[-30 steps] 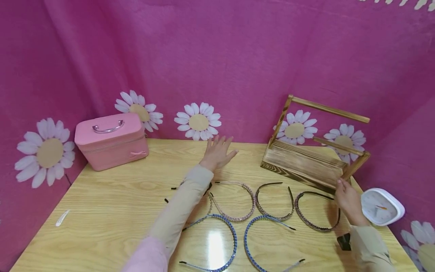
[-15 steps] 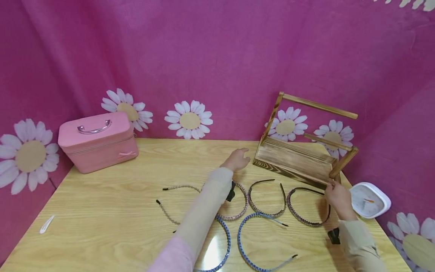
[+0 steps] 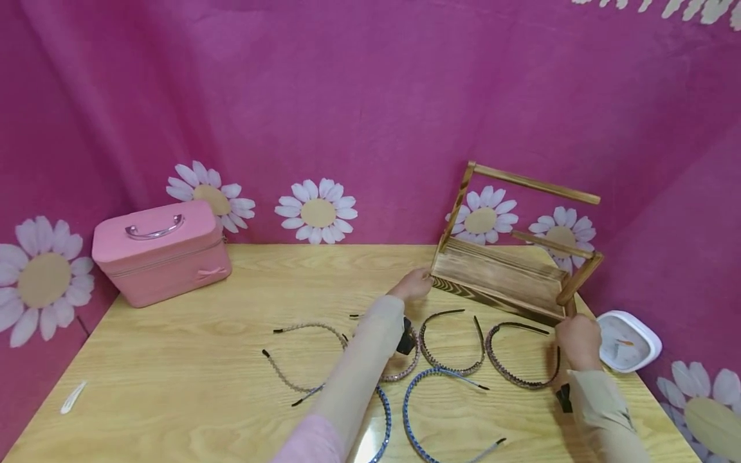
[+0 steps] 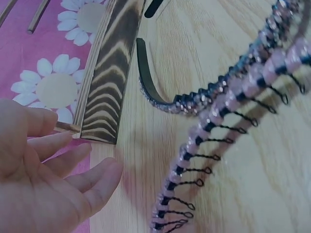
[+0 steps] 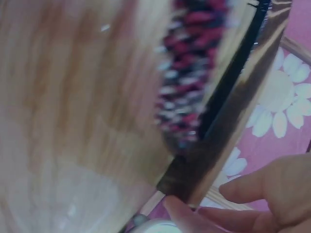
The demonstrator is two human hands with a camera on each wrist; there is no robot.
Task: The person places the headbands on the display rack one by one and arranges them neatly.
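Observation:
At the back right of the table stands a wooden rack, a shallow tray with upright posts and rails. My left hand is at its left front corner. In the left wrist view the fingers are fairly straight, beside the rack's striped end. At the right front corner, my right hand grips the rack; the right wrist view is blurred. Several beaded headbands lie in front: a dark one, a brownish one near my right hand, a pink one partly under my left arm, and a blue one.
A pink vanity case with a metal handle stands at the back left. A white clock is close to my right hand. One white hair clip lies at the left edge of the wooden table. Flowered cloth hangs behind.
My left hand has moved right from above the table's middle to the rack's left corner. The right hand has stayed at the right corner. The whole view has shifted slightly.

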